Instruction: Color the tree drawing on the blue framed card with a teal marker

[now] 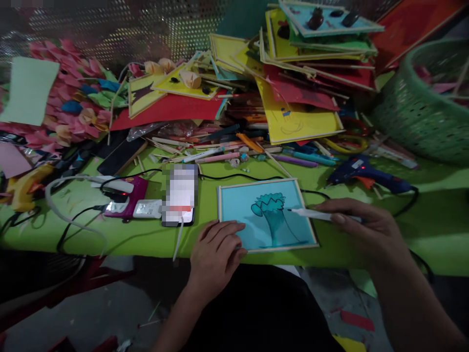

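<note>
A blue card (pixel 234 205) edged with thin wooden sticks lies flat at the front of the table. On it is a dark drawing (pixel 273 215) of a trunk-like shape with a leafy top, partly filled in with darker teal. My left hand (pixel 219 247) rests on the card's lower left corner, fingers extended and slightly bent. My right hand (pixel 361 230) grips a white marker (pixel 315 214) between thumb and fingers. The marker's dark tip points left, at or just above the card to the right of the drawing; I cannot tell whether it touches.
A lit phone (pixel 180 195) and a purple power strip (pixel 136 193) with cables lie left. A blue glue gun (pixel 370 176) lies right, near a green basket (pixel 406 102). Behind are scattered pens (pixel 296 160), stacked framed cards (pixel 311 54) and pink paper flowers (pixel 66 78).
</note>
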Demonstrator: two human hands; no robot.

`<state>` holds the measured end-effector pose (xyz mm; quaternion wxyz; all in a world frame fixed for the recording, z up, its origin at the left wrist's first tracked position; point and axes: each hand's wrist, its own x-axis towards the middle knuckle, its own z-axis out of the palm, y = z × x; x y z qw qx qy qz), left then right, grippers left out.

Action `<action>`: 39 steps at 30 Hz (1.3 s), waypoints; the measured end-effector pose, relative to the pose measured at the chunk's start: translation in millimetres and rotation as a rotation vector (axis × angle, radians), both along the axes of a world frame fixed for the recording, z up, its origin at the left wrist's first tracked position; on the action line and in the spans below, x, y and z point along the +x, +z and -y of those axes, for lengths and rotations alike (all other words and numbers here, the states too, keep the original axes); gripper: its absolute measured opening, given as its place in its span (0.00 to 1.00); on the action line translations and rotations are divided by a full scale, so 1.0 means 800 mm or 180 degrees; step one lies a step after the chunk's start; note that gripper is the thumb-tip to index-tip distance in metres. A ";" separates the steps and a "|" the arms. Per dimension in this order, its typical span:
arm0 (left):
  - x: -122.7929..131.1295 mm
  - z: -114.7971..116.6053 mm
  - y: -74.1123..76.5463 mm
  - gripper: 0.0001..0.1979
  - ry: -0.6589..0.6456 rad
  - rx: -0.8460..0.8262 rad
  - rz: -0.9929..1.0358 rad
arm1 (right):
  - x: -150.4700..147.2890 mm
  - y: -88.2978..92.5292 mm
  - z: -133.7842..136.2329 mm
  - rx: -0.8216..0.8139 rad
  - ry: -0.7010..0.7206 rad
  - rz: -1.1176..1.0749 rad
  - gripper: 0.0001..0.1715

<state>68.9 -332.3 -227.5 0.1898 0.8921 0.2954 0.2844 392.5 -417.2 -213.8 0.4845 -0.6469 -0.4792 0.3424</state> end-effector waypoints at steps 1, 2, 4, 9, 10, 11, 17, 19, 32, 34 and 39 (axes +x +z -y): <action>0.001 0.000 0.000 0.13 0.0039 0.0029 -0.0022 | 0.001 0.000 -0.001 -0.0025 0.0027 -0.0096 0.07; 0.003 0.001 -0.001 0.12 0.0076 0.0054 -0.0042 | 0.002 0.001 -0.003 -0.0039 0.0064 -0.0132 0.08; 0.005 0.002 -0.002 0.12 0.0145 0.0097 -0.0060 | -0.001 0.004 -0.007 -0.0073 0.0186 -0.0073 0.09; 0.008 0.002 -0.008 0.10 0.0223 0.0058 -0.0001 | -0.015 0.006 -0.010 -0.0154 -0.0063 -0.0335 0.07; 0.007 0.002 -0.009 0.10 0.0230 0.0040 0.0064 | -0.016 0.005 -0.010 -0.0138 -0.0208 -0.0439 0.08; 0.007 0.002 -0.010 0.10 0.0248 0.0027 0.0145 | -0.017 0.003 -0.011 -0.0105 -0.0330 -0.0539 0.10; 0.002 0.002 -0.010 0.10 0.0516 -0.0016 0.0491 | -0.010 -0.001 -0.021 0.0263 -0.0551 -0.0930 0.18; 0.000 0.002 -0.011 0.09 0.0646 -0.0003 0.0528 | -0.011 -0.001 -0.025 0.0394 -0.0607 -0.0988 0.19; 0.006 -0.009 -0.021 0.13 0.0249 0.0373 -0.0045 | -0.056 -0.020 -0.017 0.1147 -0.0954 -0.1112 0.17; 0.006 -0.010 -0.025 0.14 0.0144 0.0382 -0.0202 | -0.057 -0.024 -0.015 0.1164 -0.0990 -0.1062 0.16; 0.005 -0.010 -0.025 0.14 0.0106 0.0335 -0.0436 | -0.058 -0.026 -0.011 0.0984 -0.0880 -0.0845 0.10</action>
